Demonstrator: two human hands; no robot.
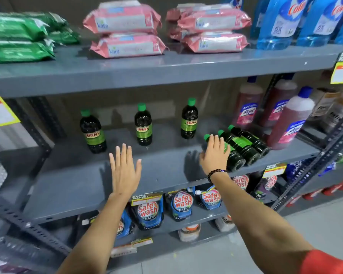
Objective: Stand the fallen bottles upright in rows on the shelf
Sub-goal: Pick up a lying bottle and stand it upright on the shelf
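Grey steel shelf (71, 186) runs under both my hands, and I read it from my left. Beyond my left hand and off to its left stands the first upright Sunny bottle (93, 131), dark liquid, green cap up. My left hand (125, 173) is spread flat and wide above the bare shelf, fingers together and pointing to the back, holding nothing. Just past its fingertips, a little to the right, stands the second upright Sunny bottle (143, 125), and further right, between my two hands but deeper in, the third upright Sunny bottle (189, 118). All three are well apart from each other, long axes vertical.

My right hand (214, 155), with a beaded bracelet (216, 173) on the wrist, lies open, palm down on the nearest of the three fallen bottles (244, 145); the fingers rest over its neck end and are not closed around it. These three lie on their sides, touching one another, long axes parallel and slanting: green caps point to the back left, bases point to the front right, toward the shelf edge. The other two lie just to the right of my right hand. Right of them stand pink Lizol bottles (289, 123), the nearest one tilted.
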